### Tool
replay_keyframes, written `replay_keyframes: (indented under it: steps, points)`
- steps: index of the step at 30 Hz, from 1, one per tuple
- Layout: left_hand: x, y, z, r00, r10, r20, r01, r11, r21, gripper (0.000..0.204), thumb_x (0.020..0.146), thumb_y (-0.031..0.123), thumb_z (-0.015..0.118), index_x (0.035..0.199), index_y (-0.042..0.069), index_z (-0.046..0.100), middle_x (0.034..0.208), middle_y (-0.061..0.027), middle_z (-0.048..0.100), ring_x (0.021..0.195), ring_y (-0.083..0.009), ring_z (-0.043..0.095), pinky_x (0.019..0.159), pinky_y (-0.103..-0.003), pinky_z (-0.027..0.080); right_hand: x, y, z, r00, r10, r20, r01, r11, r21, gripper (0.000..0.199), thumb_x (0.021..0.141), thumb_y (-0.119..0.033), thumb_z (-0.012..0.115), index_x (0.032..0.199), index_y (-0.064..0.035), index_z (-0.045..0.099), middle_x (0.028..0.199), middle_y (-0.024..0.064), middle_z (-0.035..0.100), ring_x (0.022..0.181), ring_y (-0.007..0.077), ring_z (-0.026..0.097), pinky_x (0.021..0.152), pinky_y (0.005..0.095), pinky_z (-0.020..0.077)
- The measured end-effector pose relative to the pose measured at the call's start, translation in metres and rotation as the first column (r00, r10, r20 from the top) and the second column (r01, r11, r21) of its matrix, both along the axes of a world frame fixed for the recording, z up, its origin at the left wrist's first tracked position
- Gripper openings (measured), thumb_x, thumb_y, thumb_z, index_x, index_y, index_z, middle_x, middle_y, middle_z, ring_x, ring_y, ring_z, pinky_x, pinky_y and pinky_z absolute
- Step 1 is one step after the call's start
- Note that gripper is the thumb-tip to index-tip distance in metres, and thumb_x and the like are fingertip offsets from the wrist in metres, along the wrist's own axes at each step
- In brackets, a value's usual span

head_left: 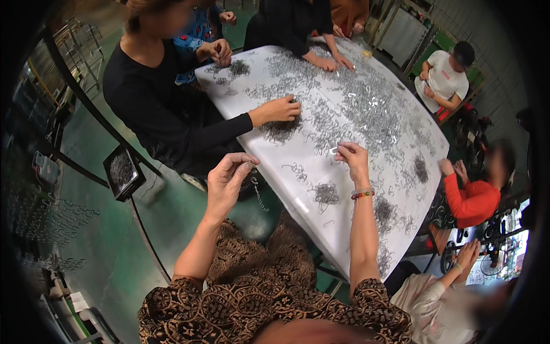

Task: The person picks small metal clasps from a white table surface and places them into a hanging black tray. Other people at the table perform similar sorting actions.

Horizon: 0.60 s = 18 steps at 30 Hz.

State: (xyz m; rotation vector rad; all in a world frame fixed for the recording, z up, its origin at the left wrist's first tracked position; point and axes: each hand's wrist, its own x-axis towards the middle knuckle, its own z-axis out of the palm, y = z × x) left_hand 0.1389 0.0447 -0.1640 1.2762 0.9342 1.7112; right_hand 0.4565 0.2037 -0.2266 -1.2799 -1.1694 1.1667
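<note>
My left hand (224,179) is closed in a pinch beyond the near left edge of the white-covered table (276,155). A short chain of linked metal hooks (259,196) dangles from its fingertips. Over the table, my right hand (352,156) has thumb and fingers pressed together on a small shiny metal hook (333,151). Loose S-shaped wire hooks (326,123) lie scattered beyond it, and a small dark heap of hooks (326,194) sits nearer me.
A co-worker's hand (278,110) rests on a dark pile at the left edge. Other people work around the table, one in a red sleeve (478,202) at right. A black tray (134,184) of hooks stands at left, near a curved metal bar (91,109).
</note>
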Motion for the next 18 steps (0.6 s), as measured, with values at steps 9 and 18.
replay_keyframes:
  steps: [9,18]
  points:
    - [0.017,-0.014,-0.046,0.994,-0.096,-0.056,0.081,0.970,-0.230,0.014,0.093,0.003,0.061,0.106,-0.004,0.062,0.097,-0.0027,0.065,0.086,-0.0067,0.057,0.077,-0.021,0.047,-0.127,-0.142,0.051,0.915,0.382,0.126,-0.398,0.813,0.426,0.010,0.085,0.001,0.068,0.095,0.0010,0.069,0.089,0.0078,0.068,0.069,0.0111,0.065,0.062,0.0250,0.0545]
    - [0.018,-0.031,-0.070,0.962,-0.096,-0.257,-0.002,0.934,-0.358,0.011,0.091,0.000,0.063,0.101,-0.002,0.065,0.095,-0.0020,0.064,0.086,-0.0082,0.057,0.080,-0.023,0.048,-0.134,-0.147,0.032,0.950,0.154,0.270,-0.290,0.755,0.588,0.009,0.080,0.003,0.067,0.088,0.0016,0.069,0.084,0.0107,0.067,0.069,0.0204,0.066,0.059,0.0289,0.0524]
